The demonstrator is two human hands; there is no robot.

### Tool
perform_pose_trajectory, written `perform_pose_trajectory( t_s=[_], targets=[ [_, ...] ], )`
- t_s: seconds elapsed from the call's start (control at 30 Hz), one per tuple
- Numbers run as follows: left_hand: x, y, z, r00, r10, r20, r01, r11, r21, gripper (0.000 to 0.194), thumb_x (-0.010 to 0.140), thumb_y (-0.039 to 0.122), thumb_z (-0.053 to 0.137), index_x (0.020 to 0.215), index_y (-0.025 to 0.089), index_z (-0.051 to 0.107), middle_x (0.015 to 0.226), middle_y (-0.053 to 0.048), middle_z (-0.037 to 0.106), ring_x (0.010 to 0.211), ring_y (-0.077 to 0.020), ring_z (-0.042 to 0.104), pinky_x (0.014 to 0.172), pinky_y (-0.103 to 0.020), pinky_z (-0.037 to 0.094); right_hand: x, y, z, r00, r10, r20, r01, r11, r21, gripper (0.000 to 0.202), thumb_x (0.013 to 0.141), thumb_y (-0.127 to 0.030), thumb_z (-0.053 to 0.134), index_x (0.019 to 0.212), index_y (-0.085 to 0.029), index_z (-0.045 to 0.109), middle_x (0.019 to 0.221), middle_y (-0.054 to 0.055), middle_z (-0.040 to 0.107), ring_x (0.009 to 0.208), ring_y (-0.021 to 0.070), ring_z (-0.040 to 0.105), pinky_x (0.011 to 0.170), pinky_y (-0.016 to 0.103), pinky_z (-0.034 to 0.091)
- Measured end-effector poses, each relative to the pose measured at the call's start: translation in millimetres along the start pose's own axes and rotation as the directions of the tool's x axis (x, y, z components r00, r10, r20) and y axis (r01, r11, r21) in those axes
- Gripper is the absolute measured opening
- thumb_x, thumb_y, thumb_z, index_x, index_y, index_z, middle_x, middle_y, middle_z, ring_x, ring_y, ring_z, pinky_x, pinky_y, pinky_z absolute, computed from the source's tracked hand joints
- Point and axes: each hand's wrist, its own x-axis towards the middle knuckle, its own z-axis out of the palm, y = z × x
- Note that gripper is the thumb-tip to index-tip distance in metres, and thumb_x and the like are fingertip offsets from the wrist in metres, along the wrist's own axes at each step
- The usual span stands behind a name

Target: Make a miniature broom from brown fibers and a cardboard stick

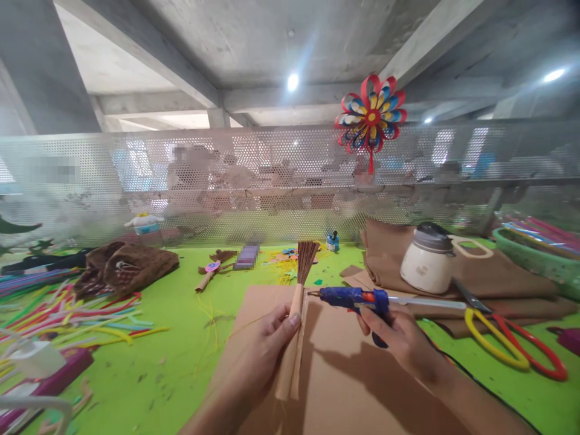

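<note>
My left hand (272, 341) is closed around a small handmade paper broom (296, 314), its rolled tan handle pointing toward me and its brown bristles fanned out at the far end. A long flap of paper stands off along the handle's right side. In my right hand (403, 341) is a blue hot glue gun (351, 297), with a clear glue stick out of its back. The nozzle points left, at the upper handle just below the bristles; whether it touches cannot be made out. Both hands are above a cardboard sheet (353, 386).
Scissors (496, 341) with yellow and red handles lie at the right, near a cream jug (426, 260) on folded brown material (498, 272). Another small broom (214, 269) lies beyond my left hand. Colourful strips (90, 320) spread across the left. A perforated screen (272, 163) borders the back.
</note>
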Motion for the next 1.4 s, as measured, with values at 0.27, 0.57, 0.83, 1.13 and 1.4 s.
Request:
perform_pose_trajectory(
  t_s=[0.27,0.57,0.83,1.13,1.4],
  targets=[
    [0.5,-1.6,-0.7,1.000,0.012,-0.001,-0.012,1.000,0.021,0.036,0.086,0.040,0.056,0.115,0.020,0.059,0.104,-0.008,0.066,0.082,-0.0194,0.064,0.072,-0.028,0.050,-1.1,-3.6,-2.9,0.999,-0.005,-0.052,0.004,1.000,-0.025,0.042,0.091,-0.051,0.042,0.064,-0.019,0.046,0.058,-0.003,0.035,0.053,0.0119,0.034,0.052,0.027,0.026],
    [0.1,-3.0,0.0,0.999,0.034,-0.001,-0.034,0.997,0.067,0.039,0.084,0.043,0.057,0.115,0.019,0.059,0.108,-0.009,0.065,0.094,-0.0230,0.062,0.081,-0.032,0.048,-2.6,-1.1,-2.8,0.999,-0.029,-0.038,0.026,0.995,-0.096,0.040,0.091,-0.049,0.042,0.064,-0.019,0.045,0.060,-0.003,0.036,0.057,0.0133,0.037,0.054,0.027,0.027],
    [0.9,-0.3,-0.3,0.998,0.066,0.001,-0.066,0.993,0.101,0.042,0.082,0.045,0.059,0.115,0.020,0.059,0.106,-0.008,0.066,0.096,-0.0236,0.061,0.085,-0.031,0.046,-4.4,-2.7,-0.7,0.998,-0.018,0.052,0.021,0.998,-0.063,0.043,0.090,-0.052,0.042,0.062,-0.019,0.042,0.059,-0.003,0.034,0.056,0.0127,0.034,0.053,0.027,0.027],
    [12.3,-8.6,-18.6,0.995,0.070,-0.065,-0.062,0.991,0.123,0.040,0.085,0.046,0.054,0.112,0.016,0.056,0.094,-0.007,0.068,0.079,-0.0224,0.065,0.070,-0.032,0.049,10.2,6.2,-11.6,0.999,0.015,-0.050,-0.020,0.995,-0.102,0.045,0.091,-0.052,0.039,0.064,-0.018,0.051,0.061,0.001,0.050,0.055,0.0143,0.044,0.054,0.027,0.034],
    [17.1,-19.6,-15.5,0.974,0.099,-0.205,-0.073,0.989,0.129,0.038,0.076,0.046,0.062,0.099,0.015,0.058,0.083,-0.005,0.066,0.073,-0.0194,0.062,0.067,-0.028,0.047,48.6,70.9,-20.8,0.973,-0.232,0.011,0.183,0.737,-0.651,0.030,0.088,-0.029,0.047,0.111,-0.016,0.060,0.113,0.013,0.061,0.109,0.0266,0.051,0.095,0.040,0.038]
  ],
)
